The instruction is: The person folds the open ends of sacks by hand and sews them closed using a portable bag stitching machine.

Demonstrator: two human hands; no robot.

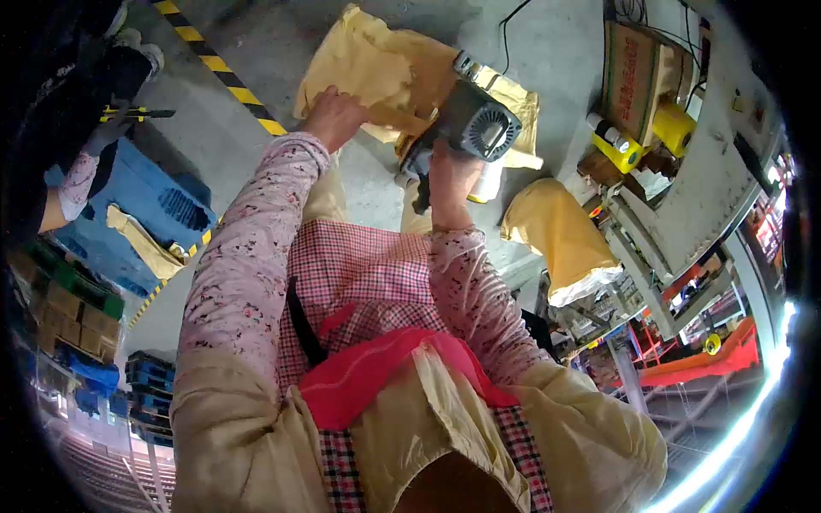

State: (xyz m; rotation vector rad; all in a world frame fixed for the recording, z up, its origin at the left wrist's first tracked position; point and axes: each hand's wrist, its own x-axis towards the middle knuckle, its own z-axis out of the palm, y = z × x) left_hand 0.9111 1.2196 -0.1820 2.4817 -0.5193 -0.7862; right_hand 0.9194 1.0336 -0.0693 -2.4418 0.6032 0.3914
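Note:
My right hand (453, 179) is wrapped round the handle of a handheld bag sewing machine (486, 126), which has a dark grey body and a round vented motor cover. A white cone (487, 184), apparently thread, shows beneath it. To the left, my left hand (336, 117) has its fingers closed on the edge of a tan paper sack (372, 64). The sack reaches under the machine, and a folded strip of it runs from my fingers to the machine's near side. The machine's sewing foot is hidden.
Another tan sack (556, 231) leans at the right beside a white metal frame (684, 205). A cardboard box (629, 77) and yellow containers (617, 152) stand beyond. Yellow-black floor tape (224, 70) runs at left, near a blue pallet (162, 192) and a gloved co-worker's hand (107, 132).

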